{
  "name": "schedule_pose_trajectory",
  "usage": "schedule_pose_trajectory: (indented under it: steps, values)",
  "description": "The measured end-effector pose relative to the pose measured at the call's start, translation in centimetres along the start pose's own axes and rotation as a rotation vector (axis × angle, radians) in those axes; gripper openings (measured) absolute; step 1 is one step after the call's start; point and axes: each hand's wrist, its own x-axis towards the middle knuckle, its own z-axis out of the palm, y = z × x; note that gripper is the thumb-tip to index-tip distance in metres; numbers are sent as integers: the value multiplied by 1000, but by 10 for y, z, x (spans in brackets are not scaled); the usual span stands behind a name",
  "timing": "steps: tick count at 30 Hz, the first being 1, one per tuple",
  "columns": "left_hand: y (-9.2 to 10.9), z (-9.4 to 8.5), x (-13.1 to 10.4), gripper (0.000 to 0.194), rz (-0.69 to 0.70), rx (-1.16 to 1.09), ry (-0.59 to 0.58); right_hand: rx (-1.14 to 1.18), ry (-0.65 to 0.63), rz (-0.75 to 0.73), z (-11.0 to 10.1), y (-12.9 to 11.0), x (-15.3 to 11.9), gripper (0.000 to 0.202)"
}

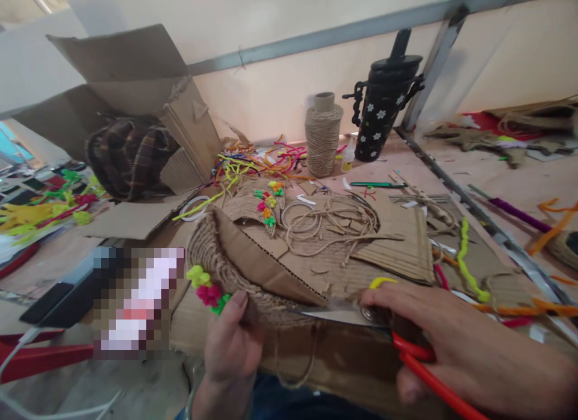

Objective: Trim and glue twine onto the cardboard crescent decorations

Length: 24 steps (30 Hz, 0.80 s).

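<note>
Between the thumb and fingers of my left hand [235, 342] is a crescent of cardboard wound with twine [271, 305]. Pipe-cleaner flowers [208, 290] in yellow, pink and green sit on its left edge, beside my thumb. My right hand [433, 330] grips a pair of scissors [343, 313] with red handles. The blades point left and lie against the crescent's right tip, where a flat cardboard piece [271, 257] also ends. Whether the blades are parted I cannot make out. A loop of twine [295, 378] hangs below the crescent.
A second flowered crescent [253, 206] lies behind, near loose twine [338, 218] on cardboard. A twine spool [323, 137] and a black tumbler [383, 101] stand at the back. An open cardboard box [189, 125] is at left; a green-handled tool [377, 185] lies before the tumbler.
</note>
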Motion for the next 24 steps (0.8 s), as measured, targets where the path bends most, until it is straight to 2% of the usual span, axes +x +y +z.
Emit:
schedule_pose_trajectory:
  steps: [3,6,11,16,24]
  values:
    - [1,2,-1,27,-19,48,52,9,-135,50,-1,-2,1,44]
    - [2,5,-2,35,-30,59,89,-3,-156,62,-2,-5,2,44]
    - [2,4,-1,27,23,103,40,-24,-138,51,-2,-8,3,36]
    - [1,0,0,25,53,97,-35,-66,-109,26,-1,-6,1,37]
    - [-4,-11,4,26,53,169,-17,-120,-82,-8,2,-5,-2,36]
